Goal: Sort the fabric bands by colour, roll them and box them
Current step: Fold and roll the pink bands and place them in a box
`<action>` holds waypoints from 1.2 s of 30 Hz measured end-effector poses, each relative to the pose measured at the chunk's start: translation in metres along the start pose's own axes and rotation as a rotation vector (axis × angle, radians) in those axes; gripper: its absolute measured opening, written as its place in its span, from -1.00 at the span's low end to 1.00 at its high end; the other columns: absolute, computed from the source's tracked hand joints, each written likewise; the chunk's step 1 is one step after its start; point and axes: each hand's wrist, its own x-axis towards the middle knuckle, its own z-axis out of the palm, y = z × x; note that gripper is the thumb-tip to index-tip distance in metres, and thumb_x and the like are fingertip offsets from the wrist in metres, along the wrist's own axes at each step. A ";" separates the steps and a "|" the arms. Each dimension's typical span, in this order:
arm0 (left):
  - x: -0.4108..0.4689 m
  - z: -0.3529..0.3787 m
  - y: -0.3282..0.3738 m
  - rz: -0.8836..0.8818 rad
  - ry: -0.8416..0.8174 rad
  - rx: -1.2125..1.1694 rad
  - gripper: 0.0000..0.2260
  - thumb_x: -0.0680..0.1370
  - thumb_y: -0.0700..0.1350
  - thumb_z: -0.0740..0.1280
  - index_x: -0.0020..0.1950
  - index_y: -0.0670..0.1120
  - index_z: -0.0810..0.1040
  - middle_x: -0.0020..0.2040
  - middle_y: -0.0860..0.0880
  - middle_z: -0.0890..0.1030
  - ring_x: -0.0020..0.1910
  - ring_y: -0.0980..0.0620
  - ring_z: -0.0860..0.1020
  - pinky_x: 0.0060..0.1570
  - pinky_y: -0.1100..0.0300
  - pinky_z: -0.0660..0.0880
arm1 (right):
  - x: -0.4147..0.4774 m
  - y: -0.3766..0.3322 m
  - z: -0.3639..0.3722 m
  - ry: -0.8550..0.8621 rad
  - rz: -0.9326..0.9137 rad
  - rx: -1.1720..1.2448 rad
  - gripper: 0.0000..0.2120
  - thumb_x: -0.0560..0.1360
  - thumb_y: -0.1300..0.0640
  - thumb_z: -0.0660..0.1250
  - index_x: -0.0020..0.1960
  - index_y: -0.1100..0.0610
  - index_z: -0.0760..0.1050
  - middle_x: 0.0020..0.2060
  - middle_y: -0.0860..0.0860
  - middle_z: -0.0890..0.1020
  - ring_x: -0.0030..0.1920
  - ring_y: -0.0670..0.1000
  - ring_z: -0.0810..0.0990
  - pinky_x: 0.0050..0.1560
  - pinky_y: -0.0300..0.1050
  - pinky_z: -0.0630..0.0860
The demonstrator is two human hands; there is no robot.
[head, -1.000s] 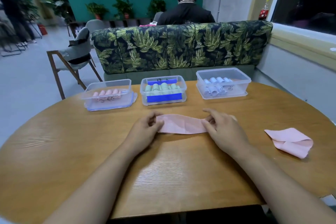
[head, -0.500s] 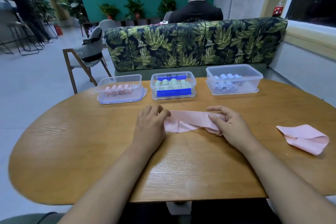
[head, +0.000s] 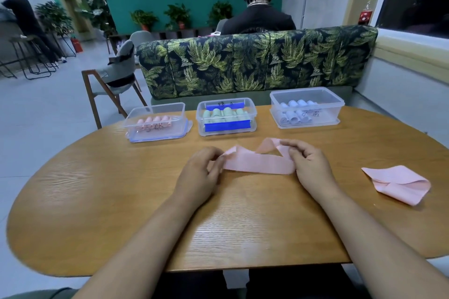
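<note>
A pink fabric band (head: 257, 164) is stretched between my hands over the middle of the wooden table (head: 121, 201). My left hand (head: 201, 172) pinches its left end. My right hand (head: 308, 162) pinches the right end, where a loop of the band stands up off the table. A second pink band (head: 398, 183) lies crumpled at the right. Along the far edge stand three clear boxes: one with pink rolls (head: 155, 121), one with green rolls (head: 226, 116), one with pale blue rolls (head: 306, 107).
A leaf-patterned sofa back (head: 255, 63) runs behind the boxes, and a person sits beyond it facing away. A wooden chair (head: 114, 80) stands at the left past the table. The window ledge is at the right.
The band was lying flat under my hands; now both ends are lifted and the right end is folded up into a loop. The camera has tilted a little.
</note>
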 end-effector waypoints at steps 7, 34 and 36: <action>-0.003 -0.033 -0.020 -0.241 0.162 -0.290 -0.93 0.69 -0.13 0.38 0.09 -0.01 0.66 -0.01 0.07 0.72 0.02 0.07 0.65 0.07 0.34 0.48 | 0.003 0.003 -0.001 0.139 0.038 -0.307 -0.67 0.64 0.07 0.17 0.12 -0.11 0.71 0.05 -0.20 0.72 0.17 -0.04 0.59 0.14 -0.06 0.49; 0.009 -0.039 -0.048 -0.735 0.173 -0.841 -0.87 0.69 -0.16 0.33 0.17 -0.15 0.64 -0.03 -0.12 0.72 -0.21 -0.03 0.64 -0.13 0.12 0.63 | 0.000 -0.008 -0.017 -0.403 0.233 0.604 -0.77 0.50 0.04 0.44 -0.17 0.10 0.42 -0.16 0.12 0.55 -0.06 0.10 0.55 0.03 0.02 0.48; 0.008 -0.038 -0.048 -0.727 0.175 -0.809 -0.84 0.68 -0.13 0.34 0.22 -0.13 0.63 0.00 -0.13 0.74 -0.18 -0.10 0.67 -0.11 0.01 0.58 | 0.000 -0.006 -0.015 -0.389 0.252 0.570 -0.83 0.50 0.11 0.43 -0.14 0.08 0.44 -0.13 0.12 0.62 -0.05 0.11 0.62 0.03 0.02 0.57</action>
